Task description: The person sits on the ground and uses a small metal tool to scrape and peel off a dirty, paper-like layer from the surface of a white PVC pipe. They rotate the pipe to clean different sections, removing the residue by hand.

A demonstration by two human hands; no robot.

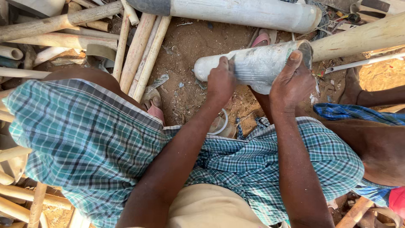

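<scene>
Head view, upper centre of the frame: I steady a short, pale cylinder across my lap, its rounded end pointing toward the left of the frame and its rough cut end toward the right. My left hand is curled into a closed grip and pressed against the cylinder's near side. It seems to pinch a small pale tool or scrap, though I cannot tell which. My right hand wraps the right-hand end, thumb laid up over the top and fingers folded underneath, closed firmly round the piece.

The surface looks smooth and chalky with fine scrape lines, so I judge it stiff, fairly solid and a little slippery with dust. It is likely to roll unless clamped. The best hold, by my reckoning, is where my right hand sits, around the full girth near the cut end, with the body braced on my knees.

My checked green wrap fills the lower half of the frame. Above it, reddish sandy ground shows between my legs. Peeled wooden poles lie heaped at upper left, and a longer white pipe runs along the top edge. A thick pale log slants in at upper right, just behind the cylinder. Another person's leg in blue checked cloth sits at right.
</scene>
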